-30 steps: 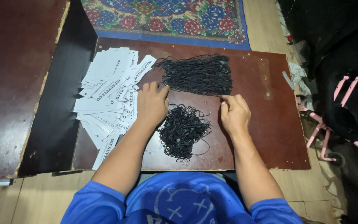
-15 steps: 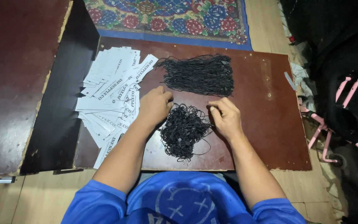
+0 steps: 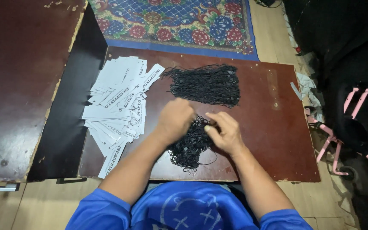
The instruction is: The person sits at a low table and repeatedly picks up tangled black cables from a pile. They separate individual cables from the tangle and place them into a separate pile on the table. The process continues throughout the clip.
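Both hands are in the tangled cord pile (image 3: 188, 147), near the front edge of the brown bench (image 3: 277, 140). The left hand (image 3: 174, 121) is curled over the pile's upper-left part. The right hand (image 3: 223, 133) is on its upper-right edge, thumb and fingertips pinched together on what looks like one or a few black strands. The hands are close together, nearly touching; I can't tell whether the left actually grips anything.

Progress, judged from the layout: early, or not measurable. The straightened cord bundle (image 3: 205, 84) lies just behind the tangled pile and looks orderly. The white paper tags (image 3: 118, 104) are fanned out to the left of the pile. No tag visibly has a cord attached. The tangled pile looks sizeable, so most of the sorting or pulling appears to be left.

Orientation:
- The tangled pile has no clean strand direction. Its overall shape is slightly elongated front to back, leaning left towards the person.
- The bundle's long axis runs left to right along the bench, strands roughly parallel, with small tips showing at the right end.
- The tags mostly run diagonally, overlapping like a fan.

The patterned rug (image 3: 171, 21) lies beyond the bench, behind the bundle.
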